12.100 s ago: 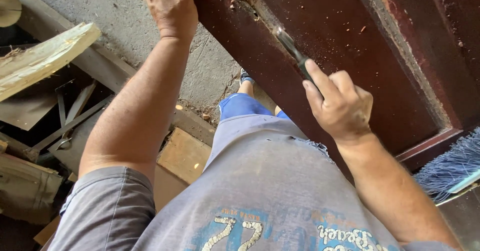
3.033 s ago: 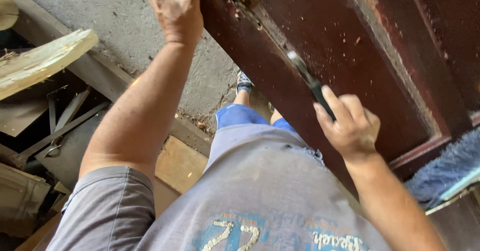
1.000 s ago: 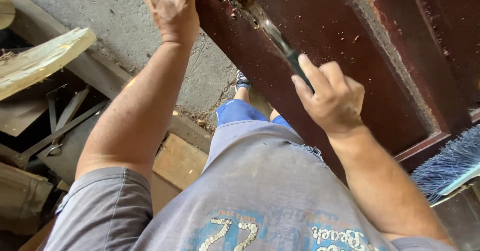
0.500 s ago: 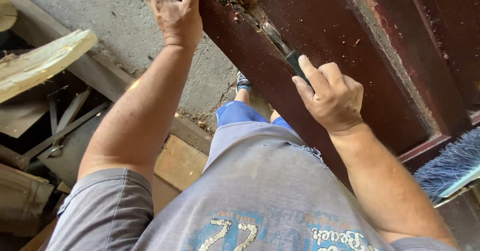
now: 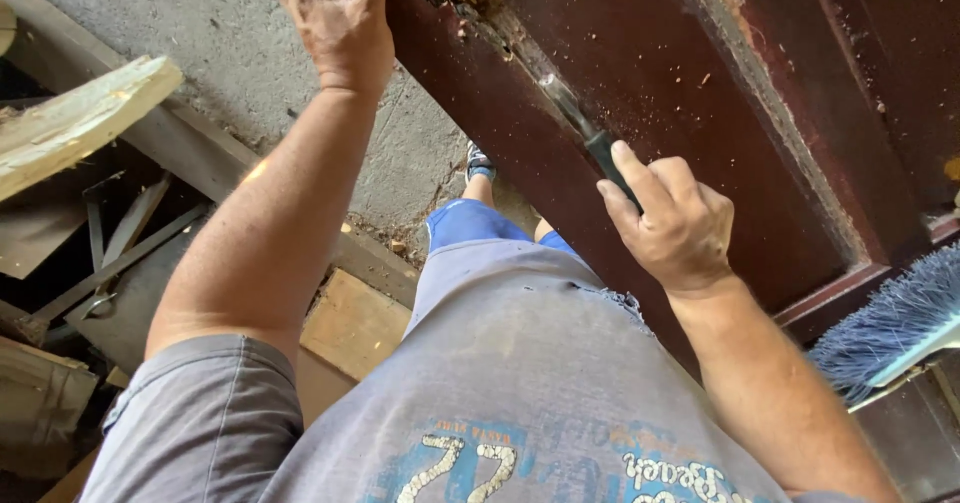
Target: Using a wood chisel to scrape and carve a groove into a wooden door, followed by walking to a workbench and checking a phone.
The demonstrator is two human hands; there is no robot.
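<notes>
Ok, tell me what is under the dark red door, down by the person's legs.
Under the dark red door lie the concrete floor, one shoe, and a blue brush at its lower edge. The door hides whatever lies behind it.

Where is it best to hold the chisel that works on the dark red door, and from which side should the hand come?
Probably by its black handle, from below. The chisel slants up-left along the door, blade at the damaged edge, so only the handle end is free. The right hand holds it there; the left hand braces the door edge.
</notes>
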